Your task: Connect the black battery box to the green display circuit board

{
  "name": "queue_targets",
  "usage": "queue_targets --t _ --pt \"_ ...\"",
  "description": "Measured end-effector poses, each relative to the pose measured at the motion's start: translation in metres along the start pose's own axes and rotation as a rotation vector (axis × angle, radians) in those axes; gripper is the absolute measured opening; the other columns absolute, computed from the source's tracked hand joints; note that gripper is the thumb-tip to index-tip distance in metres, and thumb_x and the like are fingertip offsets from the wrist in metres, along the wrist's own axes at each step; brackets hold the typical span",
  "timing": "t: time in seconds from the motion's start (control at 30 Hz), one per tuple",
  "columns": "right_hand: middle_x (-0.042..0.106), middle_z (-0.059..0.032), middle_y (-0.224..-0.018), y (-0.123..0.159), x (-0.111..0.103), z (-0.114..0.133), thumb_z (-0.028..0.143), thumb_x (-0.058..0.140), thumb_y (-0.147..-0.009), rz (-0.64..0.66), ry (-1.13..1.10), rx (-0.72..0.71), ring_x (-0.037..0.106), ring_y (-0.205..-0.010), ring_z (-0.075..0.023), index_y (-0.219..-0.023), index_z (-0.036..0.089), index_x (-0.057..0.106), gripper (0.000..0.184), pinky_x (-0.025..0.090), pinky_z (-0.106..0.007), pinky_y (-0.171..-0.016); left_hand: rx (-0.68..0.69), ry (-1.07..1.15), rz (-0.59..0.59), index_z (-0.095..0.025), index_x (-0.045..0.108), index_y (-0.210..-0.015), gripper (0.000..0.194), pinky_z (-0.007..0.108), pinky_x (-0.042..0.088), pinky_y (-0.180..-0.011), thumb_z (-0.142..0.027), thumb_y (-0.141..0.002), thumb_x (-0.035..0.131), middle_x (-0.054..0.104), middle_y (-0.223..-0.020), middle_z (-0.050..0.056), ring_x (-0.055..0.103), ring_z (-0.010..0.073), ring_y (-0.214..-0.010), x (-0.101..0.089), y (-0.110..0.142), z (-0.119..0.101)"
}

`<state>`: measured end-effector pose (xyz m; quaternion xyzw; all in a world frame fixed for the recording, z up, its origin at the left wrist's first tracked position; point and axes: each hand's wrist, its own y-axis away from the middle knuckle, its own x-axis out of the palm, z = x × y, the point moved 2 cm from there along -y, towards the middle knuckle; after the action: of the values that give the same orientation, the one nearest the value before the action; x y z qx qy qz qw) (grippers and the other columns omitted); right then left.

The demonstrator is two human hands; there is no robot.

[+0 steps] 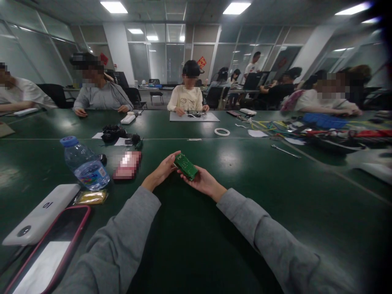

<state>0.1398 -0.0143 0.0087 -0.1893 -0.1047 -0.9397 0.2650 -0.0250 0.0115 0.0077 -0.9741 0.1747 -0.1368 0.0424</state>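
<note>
Between my two hands, above the dark green table [214,237], is a green circuit board [186,166], tilted so that its face with small pale marks shows. My left hand [163,169] grips its upper left end, with the thumb and fingers closed at the edge. From the lower right, my right hand [204,181] holds the board, its fingers curled beneath. Part of the fingers of both hands is hidden behind the board.
On my left are a water bottle [85,165], a pink blurred object [127,165], a yellow packet [91,197], a white power bank [43,212] and a phone [52,253]. A wrench [286,151], tape roll [222,132] and tangled cables [330,130] lie right. People sit opposite.
</note>
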Motion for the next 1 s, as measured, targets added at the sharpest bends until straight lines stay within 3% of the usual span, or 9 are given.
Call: queue_targets --t 0.1,0.27,0.33,0.5,0.63,0.77,0.87,0.93,1.0 --pt "0.065 -0.0112 -0.092 0.007 0.011 0.001 0.034 0.031 -0.092 0.018 -0.112 0.037 0.063 -0.090 -0.0203 -0.102 0.016 0.056 0.032 0.050 -0.039 -0.086 -0.060 0.043 0.119 -0.019 0.051 -0.123 0.060 0.035 0.045 -0.086 -0.042 -0.070 0.069 0.061 -0.113 0.011 0.061 0.0204 -0.095 0.007 0.007 -0.002" --pt "0.063 -0.0143 -0.101 0.012 0.013 0.007 0.059 0.034 -0.088 0.083 -0.118 0.059 0.062 -0.095 -0.0224 -0.104 0.013 0.057 0.054 0.048 -0.040 -0.089 -0.078 0.051 0.121 -0.014 0.059 -0.106 0.047 0.033 0.047 -0.080 -0.034 -0.066 0.073 0.064 -0.099 0.009 0.061 0.0174 -0.084 0.011 0.013 -0.006" --pt "0.064 -0.0127 -0.099 0.012 0.010 0.009 0.060 0.043 -0.085 0.056 -0.023 -0.001 0.062 -0.092 -0.0218 -0.104 0.013 0.057 0.052 0.049 -0.039 -0.088 -0.063 0.043 0.102 -0.013 0.060 -0.103 0.042 0.032 0.047 -0.078 -0.033 -0.067 0.072 0.064 -0.096 0.009 0.061 0.0163 -0.082 0.013 0.013 -0.007" --pt "0.063 -0.0065 -0.096 0.014 0.003 0.011 0.041 0.074 -0.067 -0.065 0.432 -0.210 0.061 -0.087 -0.0190 -0.104 0.017 0.055 0.048 0.049 -0.033 -0.080 -0.043 0.025 0.076 -0.011 0.061 -0.102 0.040 0.032 0.046 -0.081 -0.034 -0.070 0.070 0.064 -0.096 0.010 0.061 0.0175 -0.086 0.017 0.009 -0.005" --pt "0.061 -0.0050 -0.091 0.016 0.003 0.015 0.044 0.074 -0.065 -0.153 0.698 -0.295 0.059 -0.081 -0.0171 -0.100 0.015 0.057 0.048 0.048 -0.029 -0.071 -0.008 0.006 0.068 -0.012 0.062 -0.103 0.041 0.034 0.042 -0.088 -0.033 -0.070 0.070 0.065 -0.100 0.010 0.060 0.0183 -0.092 0.018 0.005 -0.003" --pt "0.061 -0.0049 -0.086 0.026 0.003 0.021 0.047 0.070 -0.068 -0.191 0.817 -0.288 0.058 -0.073 -0.0158 -0.101 0.014 0.056 0.049 0.047 -0.027 -0.062 -0.004 -0.068 0.081 -0.013 0.061 -0.108 0.044 0.036 0.039 -0.092 -0.033 -0.070 0.071 0.063 -0.107 0.010 0.058 0.0191 -0.098 0.018 0.005 -0.002" --pt "0.063 -0.0057 -0.082 0.054 -0.019 0.036 0.049 0.068 -0.070 -0.225 0.850 -0.201 0.059 -0.069 -0.0168 -0.102 0.014 0.057 0.049 0.046 -0.028 -0.059 -0.040 -0.095 0.113 -0.016 0.059 -0.114 0.046 0.036 0.037 -0.095 -0.035 -0.073 0.068 0.059 -0.118 0.012 0.056 0.0196 -0.104 0.016 0.007 -0.002" --pt "0.064 -0.0079 -0.084 0.089 -0.054 0.057 0.052 0.068 -0.068 -0.338 0.906 -0.161 0.059 -0.069 -0.0181 -0.102 0.015 0.059 0.051 0.046 -0.029 -0.059 -0.087 -0.067 0.111 -0.018 0.055 -0.119 0.046 0.037 0.038 -0.095 -0.037 -0.077 0.063 0.056 -0.122 0.012 0.057 0.0188 -0.103 0.011 0.007 0.000" --pt "0.064 -0.0120 -0.086 0.138 -0.098 0.087 0.056 0.068 -0.066 -0.549 1.003 -0.145 0.059 -0.068 -0.0190 -0.100 0.015 0.061 0.053 0.045 -0.032 -0.058 -0.128 -0.024 0.085 -0.018 0.053 -0.120 0.046 0.038 0.038 -0.095 -0.036 -0.079 0.061 0.056 -0.122 0.013 0.058 0.0174 -0.101 0.005 0.005 0.003"
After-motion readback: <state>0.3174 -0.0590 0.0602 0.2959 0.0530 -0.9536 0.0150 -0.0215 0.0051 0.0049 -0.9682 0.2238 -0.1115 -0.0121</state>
